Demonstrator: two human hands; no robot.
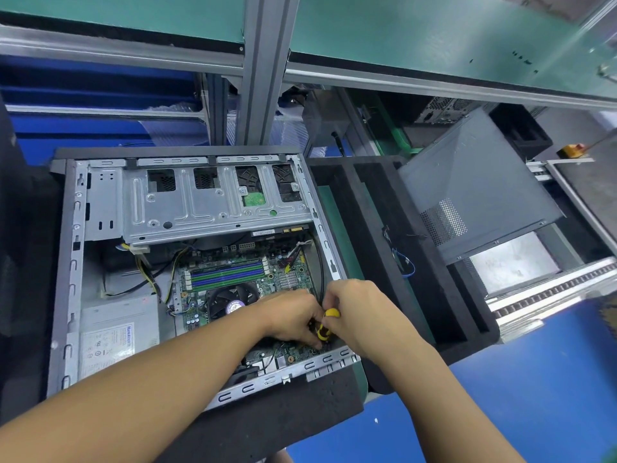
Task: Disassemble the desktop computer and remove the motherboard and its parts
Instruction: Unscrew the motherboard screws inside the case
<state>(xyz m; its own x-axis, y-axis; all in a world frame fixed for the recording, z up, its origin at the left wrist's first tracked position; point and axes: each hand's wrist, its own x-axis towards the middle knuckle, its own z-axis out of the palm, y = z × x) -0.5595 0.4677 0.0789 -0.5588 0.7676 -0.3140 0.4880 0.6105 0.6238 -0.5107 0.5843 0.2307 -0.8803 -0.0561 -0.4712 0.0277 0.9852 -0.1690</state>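
Yellow-and-black screwdriver (324, 325) is standing nearly upright over the motherboard's (230, 274) five-o'clock corner, inside the open case (71, 282). The right grip (359, 312) is clenching the handle from three o'clock. The left grip (290, 315) is pinching it lower down from nine o'clock. The tip is hiding beneath the fingers, probably seating on a screw directly below.

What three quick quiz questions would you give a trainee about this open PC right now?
1. True or false: the motherboard is already out of the case.
2. The yellow-handled screwdriver is working at the case's: A) near right corner, B) far left corner, C) drive cage.
3. Fill in: the grey vented panel lies to the case's ____.
Key: 1 false; 2 A; 3 right.
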